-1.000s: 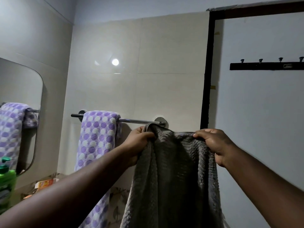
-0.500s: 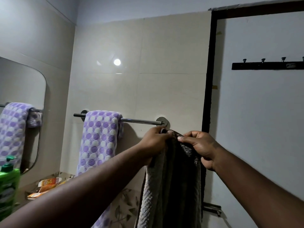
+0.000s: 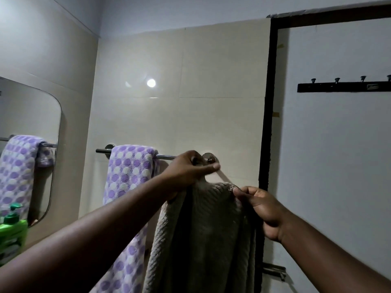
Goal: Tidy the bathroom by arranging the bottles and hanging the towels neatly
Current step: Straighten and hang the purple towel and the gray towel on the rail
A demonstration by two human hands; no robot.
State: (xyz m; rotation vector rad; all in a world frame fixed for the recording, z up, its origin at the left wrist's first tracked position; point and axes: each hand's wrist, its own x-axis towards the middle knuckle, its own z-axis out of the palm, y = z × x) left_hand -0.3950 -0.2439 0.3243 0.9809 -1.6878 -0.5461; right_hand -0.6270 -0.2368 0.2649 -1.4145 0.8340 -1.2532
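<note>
Head view: the left hand, gripping the grey towel, has gone up to the rail, right of the purple towel. The right hand pinches the towel's edge lower down. It looks almost ready to hang.

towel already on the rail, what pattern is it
Purple and white dots, head view.

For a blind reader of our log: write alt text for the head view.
Two bare hands hold a grey ribbed towel at a chrome wall rail: the left hand grips its top by the rail's right end, the right hand pinches an edge lower down. A purple dotted towel hangs over the rail's left part.
</note>
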